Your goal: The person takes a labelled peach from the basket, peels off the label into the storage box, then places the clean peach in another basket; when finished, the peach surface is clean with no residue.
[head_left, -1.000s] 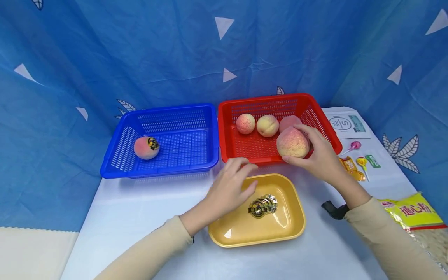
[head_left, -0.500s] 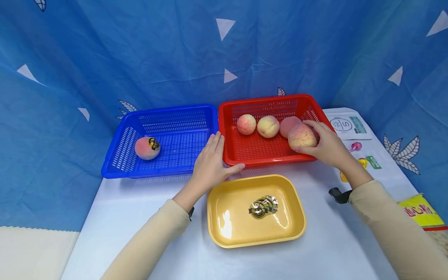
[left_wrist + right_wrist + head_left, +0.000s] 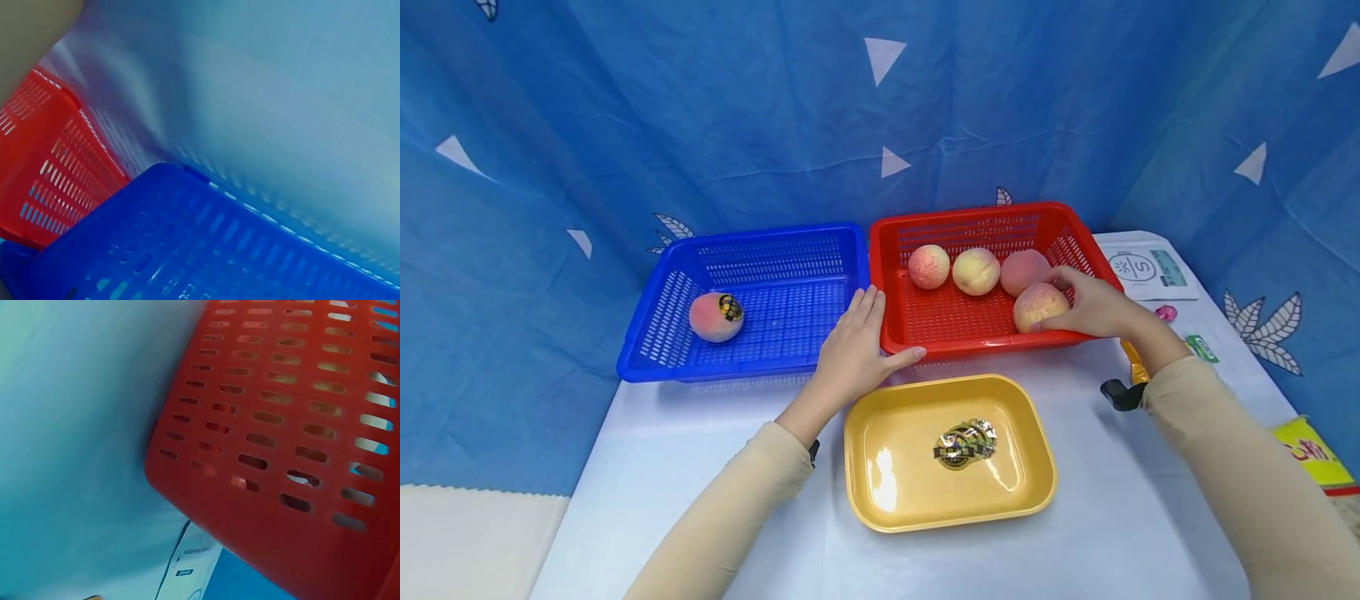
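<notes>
My right hand [image 3: 1093, 308] grips a pink-and-yellow peach [image 3: 1036, 307] low inside the red basket [image 3: 958, 343], at its near right corner. Three other peaches lie in that basket: a speckled one [image 3: 928, 267], a pale yellow one [image 3: 976, 272] and a pink one [image 3: 1024, 271] beside the gripped peach. With its fingers straight and together, my left hand [image 3: 853, 354] lies over the adjoining near corners of the red basket and the blue basket [image 3: 752, 364]. One peach [image 3: 711, 318] with a black-and-gold sticker sits at the left in the blue basket.
A yellow tray [image 3: 895, 408] with stickers on its bottom stands in front of the red basket. To the right lie a white packet [image 3: 1152, 265], a pink lollipop [image 3: 1166, 312], a green wrapper [image 3: 1202, 347] and a yellow bag [image 3: 1311, 450]. Blue curtain [image 3: 760, 100] hangs behind.
My right hand has moved right and lowered the peach into the red basket. My left hand has shifted from above the tray to the baskets' corners, its fingers now straightened.
</notes>
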`<state>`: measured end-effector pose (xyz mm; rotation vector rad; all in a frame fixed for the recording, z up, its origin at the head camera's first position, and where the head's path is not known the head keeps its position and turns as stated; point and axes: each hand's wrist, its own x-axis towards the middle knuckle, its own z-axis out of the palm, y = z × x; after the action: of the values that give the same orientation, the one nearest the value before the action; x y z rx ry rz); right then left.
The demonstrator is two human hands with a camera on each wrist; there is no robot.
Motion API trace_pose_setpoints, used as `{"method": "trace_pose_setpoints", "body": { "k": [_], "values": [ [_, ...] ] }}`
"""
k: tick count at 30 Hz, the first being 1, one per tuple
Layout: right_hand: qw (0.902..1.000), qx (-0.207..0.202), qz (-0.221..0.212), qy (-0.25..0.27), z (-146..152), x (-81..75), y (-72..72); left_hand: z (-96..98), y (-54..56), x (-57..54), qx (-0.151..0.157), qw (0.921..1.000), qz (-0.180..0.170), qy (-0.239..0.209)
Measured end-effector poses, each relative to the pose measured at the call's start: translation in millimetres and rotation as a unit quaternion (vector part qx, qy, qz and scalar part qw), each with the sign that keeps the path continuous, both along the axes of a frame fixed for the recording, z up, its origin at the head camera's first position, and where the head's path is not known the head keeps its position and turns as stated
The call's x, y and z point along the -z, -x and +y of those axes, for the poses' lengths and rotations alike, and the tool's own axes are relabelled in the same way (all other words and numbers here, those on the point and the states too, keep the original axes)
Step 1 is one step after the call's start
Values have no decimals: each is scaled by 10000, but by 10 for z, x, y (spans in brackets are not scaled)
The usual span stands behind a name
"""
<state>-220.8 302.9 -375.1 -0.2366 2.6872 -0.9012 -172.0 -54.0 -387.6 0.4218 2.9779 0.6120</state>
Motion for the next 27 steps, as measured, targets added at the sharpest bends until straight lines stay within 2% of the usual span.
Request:
{"method": "trace_pose_setpoints", "body": {
  "k": [12,20,27],
  "values": [
    [9960,-184,-871,-4,-16,29,103,-3,10,30,33,10000,86,31],
    [9958,-203,-884,-134,0,51,104,-14,5,41,57,9998,144,144],
    [9977,-151,-588,-289,-21,47,83,-23,7,41,77,9998,126,102]
  ]
}}
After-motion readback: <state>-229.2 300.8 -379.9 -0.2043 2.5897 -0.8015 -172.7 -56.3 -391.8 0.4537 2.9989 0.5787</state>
